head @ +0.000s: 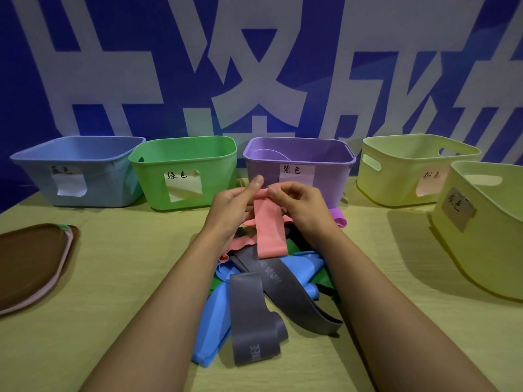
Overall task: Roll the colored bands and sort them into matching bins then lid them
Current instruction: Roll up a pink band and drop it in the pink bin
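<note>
A pink band (pixel 270 230) hangs from both hands above the pile, its top end folded over. My left hand (pixel 235 205) and my right hand (pixel 297 205) each pinch that top end. Below lies a heap of loose bands: grey ones (pixel 252 312), blue ones (pixel 215 315), a bit of green (pixel 322 278), another pink (pixel 240 241) and a purple one (pixel 338 216). Behind stand a blue bin (pixel 79 154), a green bin (pixel 184 148), a purple bin (pixel 300 154) with a purple band inside, and two yellow bins (pixel 410 148) (pixel 486 210), each labelled.
A stack of lids (pixel 34 264), brown on top, lies at the table's left edge. A blue wall banner with white characters rises right behind the bins. Bare tabletop (pixel 127 250) lies left of the pile.
</note>
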Tool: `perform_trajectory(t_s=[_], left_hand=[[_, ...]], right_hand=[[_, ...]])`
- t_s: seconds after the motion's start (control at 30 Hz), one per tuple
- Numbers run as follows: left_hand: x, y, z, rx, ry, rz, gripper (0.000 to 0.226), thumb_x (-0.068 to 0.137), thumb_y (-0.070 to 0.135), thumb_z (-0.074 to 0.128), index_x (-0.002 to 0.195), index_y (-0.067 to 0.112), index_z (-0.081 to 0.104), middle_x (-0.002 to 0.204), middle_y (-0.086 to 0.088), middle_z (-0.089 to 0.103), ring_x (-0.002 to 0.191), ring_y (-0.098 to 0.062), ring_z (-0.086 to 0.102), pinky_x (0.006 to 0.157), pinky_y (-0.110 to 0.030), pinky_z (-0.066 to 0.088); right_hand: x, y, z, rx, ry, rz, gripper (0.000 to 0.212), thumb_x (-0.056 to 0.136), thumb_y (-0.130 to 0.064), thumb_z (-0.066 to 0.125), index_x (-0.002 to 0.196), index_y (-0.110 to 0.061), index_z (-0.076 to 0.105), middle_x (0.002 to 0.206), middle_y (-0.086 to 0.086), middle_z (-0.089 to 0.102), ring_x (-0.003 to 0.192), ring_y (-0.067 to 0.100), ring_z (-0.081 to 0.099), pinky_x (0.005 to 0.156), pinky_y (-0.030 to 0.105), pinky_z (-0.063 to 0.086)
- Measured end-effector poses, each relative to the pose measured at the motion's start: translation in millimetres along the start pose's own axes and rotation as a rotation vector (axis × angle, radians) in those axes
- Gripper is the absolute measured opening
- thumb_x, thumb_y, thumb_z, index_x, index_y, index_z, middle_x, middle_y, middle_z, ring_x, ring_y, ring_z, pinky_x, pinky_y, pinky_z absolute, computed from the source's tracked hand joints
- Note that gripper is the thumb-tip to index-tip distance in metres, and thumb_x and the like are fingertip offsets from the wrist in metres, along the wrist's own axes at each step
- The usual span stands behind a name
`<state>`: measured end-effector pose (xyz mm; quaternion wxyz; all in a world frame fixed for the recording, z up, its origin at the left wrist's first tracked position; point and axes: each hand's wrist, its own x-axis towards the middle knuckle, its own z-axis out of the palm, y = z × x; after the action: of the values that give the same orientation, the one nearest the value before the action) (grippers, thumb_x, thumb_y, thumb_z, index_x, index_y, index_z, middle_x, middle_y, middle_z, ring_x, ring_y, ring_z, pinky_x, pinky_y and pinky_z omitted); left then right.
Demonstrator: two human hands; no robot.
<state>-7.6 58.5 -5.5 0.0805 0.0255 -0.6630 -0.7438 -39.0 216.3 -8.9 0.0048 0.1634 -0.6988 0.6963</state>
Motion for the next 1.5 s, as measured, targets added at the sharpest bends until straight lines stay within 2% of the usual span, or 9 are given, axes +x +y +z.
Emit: perform_trajectory(t_s=[0.27, 0.43, 0.6, 0.8, 0.93, 1.07, 1.2, 1.37, 1.5], left_hand=[[5.6, -4.9, -4.0, 0.094, 0.082, 0.076, 0.015, 0.086, 0.034, 0.081, 0.091, 0.020, 0.082, 0.092, -0.008, 0.080, 0.092, -0.028, 0.076, 0.091, -0.057, 0.059], [5.9, -5.9, -3.3, 0.102, 0.070, 0.125, 0.015, 0.085, 0.021, 0.084, 0.098, 0.014, 0.079, 0.094, -0.008, 0.080, 0.094, -0.027, 0.076, 0.090, -0.042, 0.061], [4.6, -5.4, -2.9, 0.072, 0.039, 0.146, 0.018, 0.083, 0.013, 0.084, 0.100, 0.010, 0.079, 0.099, -0.015, 0.078, 0.092, -0.023, 0.074, 0.086, -0.036, 0.059], [4.1, -4.3, -0.1, -0.019, 0.007, 0.076, 0.020, 0.089, 0.020, 0.078, 0.106, 0.009, 0.075, 0.104, -0.013, 0.078, 0.101, -0.027, 0.075, 0.091, -0.038, 0.059], [4.1, -5.7, -0.7, 0.043, 0.033, 0.025, 0.031, 0.087, 0.042, 0.078, 0.099, 0.014, 0.081, 0.098, -0.009, 0.080, 0.099, -0.029, 0.076, 0.091, -0.047, 0.059], [6.7, -6.9, -3.4, 0.046, 0.064, 0.042, 0.023, 0.086, 0.032, 0.082, 0.098, 0.013, 0.081, 0.097, -0.011, 0.080, 0.095, -0.029, 0.076, 0.095, -0.051, 0.059], [5.0, -4.7, -3.6, -0.001, 0.030, 0.072, 0.022, 0.086, 0.019, 0.080, 0.104, 0.006, 0.078, 0.100, -0.013, 0.079, 0.101, -0.032, 0.075, 0.093, -0.043, 0.059], [6.0, -7.2, -2.5, 0.011, 0.010, 0.112, 0.021, 0.083, 0.014, 0.082, 0.102, 0.006, 0.077, 0.103, -0.017, 0.078, 0.103, -0.032, 0.075, 0.095, -0.044, 0.059], [3.9, -6.2, 0.3, 0.016, 0.004, 0.134, 0.018, 0.081, 0.011, 0.083, 0.099, 0.009, 0.079, 0.099, -0.016, 0.078, 0.094, -0.026, 0.075, 0.087, -0.038, 0.060]], right_hand=[[-2.1, -3.1, 4.7, 0.032, -0.010, 0.051, 0.026, 0.099, -0.031, 0.066, 0.102, -0.007, 0.075, 0.081, 0.004, 0.069, 0.072, 0.015, 0.061, 0.063, 0.026, 0.051], [-0.7, -2.6, 2.0, -0.028, 0.087, 0.132, 0.045, 0.094, -0.054, 0.066, 0.085, -0.012, 0.078, 0.062, 0.001, 0.067, 0.060, 0.012, 0.060, 0.063, 0.029, 0.051], [0.9, 0.1, 2.6, -0.070, 0.085, 0.078, 0.047, 0.094, -0.046, 0.070, 0.091, 0.000, 0.076, 0.082, 0.023, 0.072, 0.071, 0.019, 0.061, 0.069, 0.037, 0.051], [2.2, 0.9, -0.7, 0.014, 0.051, 0.016, 0.025, 0.098, -0.020, 0.069, 0.104, 0.004, 0.074, 0.063, -0.007, 0.067, 0.057, 0.003, 0.059, 0.059, 0.022, 0.050], [-0.1, -1.4, -0.2, -0.022, 0.014, -0.034, 0.021, 0.098, -0.015, 0.068, 0.109, 0.002, 0.073, 0.089, 0.005, 0.076, 0.076, 0.004, 0.069, 0.073, 0.025, 0.058], [-1.5, -2.6, 1.8, 0.015, 0.011, -0.023, 0.020, 0.098, -0.013, 0.068, 0.111, 0.001, 0.072, 0.096, 0.011, 0.076, 0.083, 0.012, 0.070, 0.075, 0.027, 0.058], [-2.4, -3.3, 4.0, 0.109, -0.013, 0.059, 0.025, 0.099, -0.022, 0.067, 0.109, 0.001, 0.071, 0.087, 0.017, 0.066, 0.079, 0.026, 0.059, 0.070, 0.037, 0.048], [0.4, -1.4, 1.8, -0.036, 0.086, 0.135, 0.051, 0.087, -0.062, 0.069, 0.086, -0.013, 0.081, 0.074, 0.010, 0.070, 0.071, 0.022, 0.064, 0.072, 0.038, 0.054], [-1.5, -2.3, 1.7, -0.046, 0.098, 0.106, 0.050, 0.091, -0.050, 0.072, 0.089, 0.000, 0.078, 0.086, 0.024, 0.075, 0.072, 0.022, 0.065, 0.070, 0.037, 0.053]])
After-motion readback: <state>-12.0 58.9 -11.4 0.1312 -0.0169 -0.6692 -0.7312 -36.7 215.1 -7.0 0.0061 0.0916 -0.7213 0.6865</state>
